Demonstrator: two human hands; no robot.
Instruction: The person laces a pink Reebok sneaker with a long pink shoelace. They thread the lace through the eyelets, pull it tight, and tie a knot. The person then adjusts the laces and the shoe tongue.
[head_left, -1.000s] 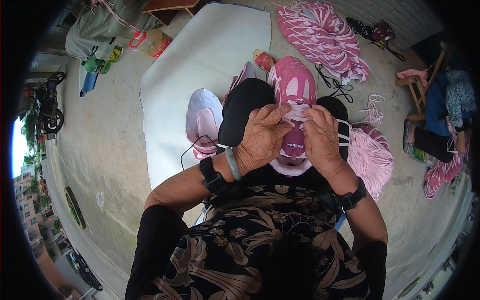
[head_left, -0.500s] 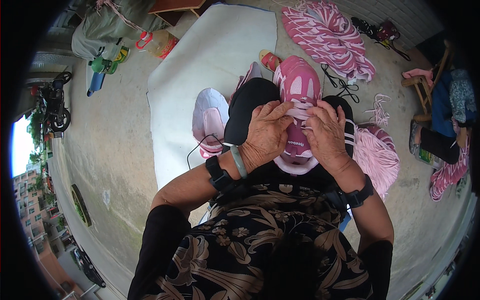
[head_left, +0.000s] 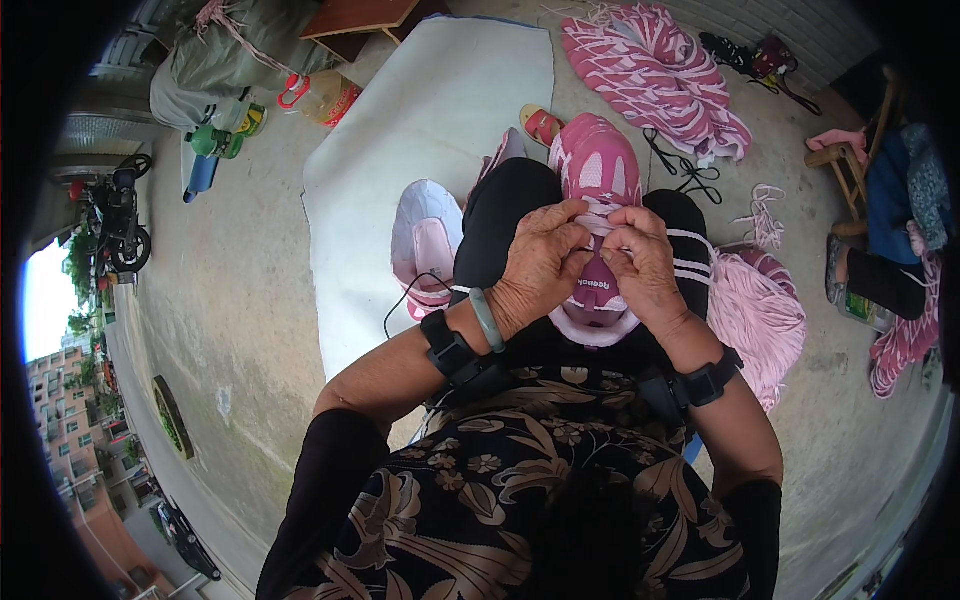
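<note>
Shoe (head_left: 598, 165) in pink sits between the knees, toe toward twelve o'clock. On its laces (head_left: 599, 213), the left hand (head_left: 540, 260) pinches from eight o'clock, the right hand (head_left: 648, 265) from four, fingertips drawn together. Pale-pink lace bundle (head_left: 757, 325) lies at four o'clock.

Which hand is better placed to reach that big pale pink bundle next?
Probably the right hand: the pale pink bundle lies on that side, beside the right leg. The left hand is farther away, at the left side of the pink shoe.
</note>
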